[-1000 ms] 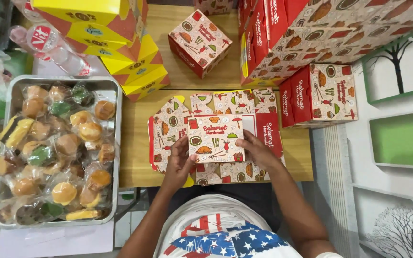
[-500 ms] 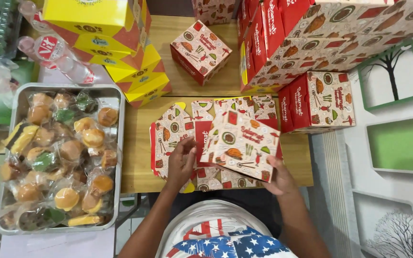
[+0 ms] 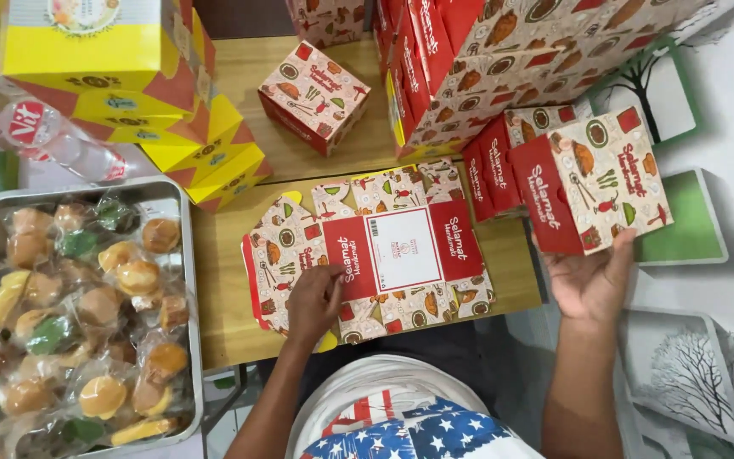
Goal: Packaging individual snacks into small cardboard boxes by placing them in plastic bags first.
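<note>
A folded red-and-patterned carton (image 3: 592,183) is held up in the right hand (image 3: 592,280), fingers clamped under its lower edge, out past the right edge of the tabletop (image 3: 223,297) and just beside a row of finished cartons (image 3: 490,166). The left hand (image 3: 314,299) is pressed flat, fingers together and curled lightly, on a stack of flat unfolded carton blanks (image 3: 375,251) lying at the middle of the tabletop; nothing is gripped by it. The step in hand is judged to be the setting aside of a finished carton while the next blank is steadied. The next move would call for the carton to be placed squarely against the row and for the top blank to be lifted free of the stack. Open room is scarce: the far side is taken by a tall pile of cartons (image 3: 537,51), a single carton (image 3: 314,95) and yellow boxes (image 3: 129,76), and the left by a metal tray (image 3: 187,255) of wrapped buns touching the tabletop edge. A bare strip of wood is left only between tray and blanks.
</note>
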